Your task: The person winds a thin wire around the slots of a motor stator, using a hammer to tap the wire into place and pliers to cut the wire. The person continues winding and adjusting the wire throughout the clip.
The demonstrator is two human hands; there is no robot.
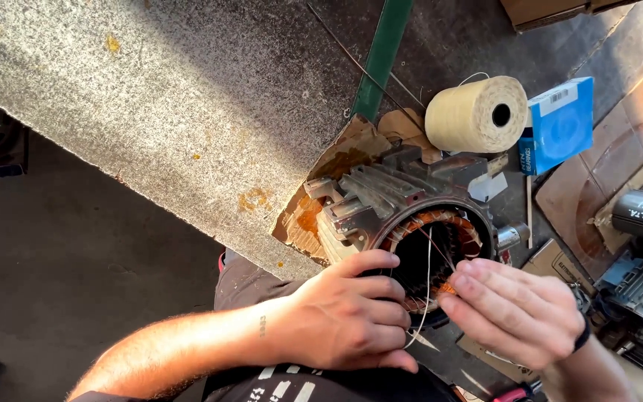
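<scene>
My left hand (pixel 344 320) rests on the near rim of the motor housing (pixel 403 216), which lies on its side on the surface (pixel 150 104) with its open end turned up toward me. The fingers are curled in over the edge and pressed against the copper windings (pixel 440 223) inside, so this grip is closed down on the coil and the rim together, steadying them. My right hand (pixel 519 313) comes in from the other side, fingertips (pixel 459 286) pinched nearly shut at the lip of the opening; I judge they have hold of the pale lacing cord (pixel 427 298) that runs down across the dark bore, though the pinch itself is too small to be sure of. It looks as if I am tying down the windings, one stitch at a time, with the cord fed from the cream spool (pixel 476 114) standing just behind the housing, beside a blue box (pixel 560 123). The next move, as I judge it, calls for keeping the cord taut while it is threaded under the coil, and for my left hand to hold the wires flat so none is nicked or pulled out of place.
</scene>
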